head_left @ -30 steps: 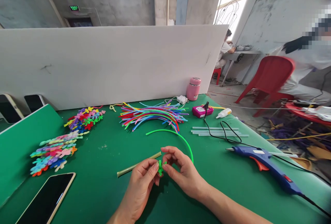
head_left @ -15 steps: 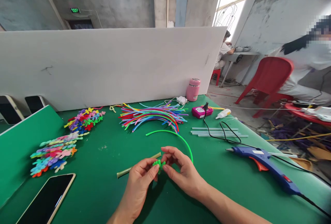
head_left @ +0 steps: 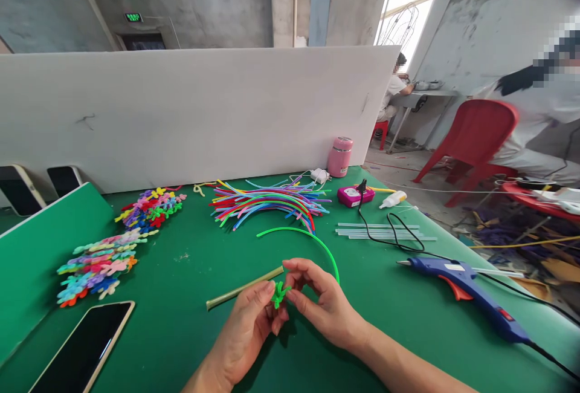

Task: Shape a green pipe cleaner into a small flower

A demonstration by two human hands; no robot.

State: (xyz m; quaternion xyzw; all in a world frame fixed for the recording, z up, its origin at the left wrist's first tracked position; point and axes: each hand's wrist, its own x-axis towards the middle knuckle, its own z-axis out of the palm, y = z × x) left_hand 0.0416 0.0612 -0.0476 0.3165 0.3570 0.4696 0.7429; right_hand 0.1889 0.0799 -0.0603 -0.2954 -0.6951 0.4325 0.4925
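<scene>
A small bright green flower of bent pipe cleaner [head_left: 280, 294] is held up between both hands above the table. My left hand [head_left: 244, 329] pinches it from the left, its thumb beside the petals. From the right, the thumb and fingertips of my right hand [head_left: 324, 305] close on its edge. Just behind the hands lies a pale olive stick [head_left: 240, 290], partly covered by the left fingers. A straight-ended green pipe cleaner [head_left: 324, 245] curves behind my right hand. Farther back is a bundle of coloured pipe cleaners [head_left: 267, 202].
Piles of coloured pipe-cleaner flowers [head_left: 102, 266] lie left, near a phone [head_left: 84, 347]. On the right are a blue glue gun [head_left: 466, 290], clear glue sticks [head_left: 380, 233], a black cable and a magenta box [head_left: 356, 196]. A pink flask [head_left: 339, 157] stands by the white partition [head_left: 203, 115].
My left fingers have shifted and spread lower around the green flower, which has turned so that more of its petals show. The right hand has hardly moved.
</scene>
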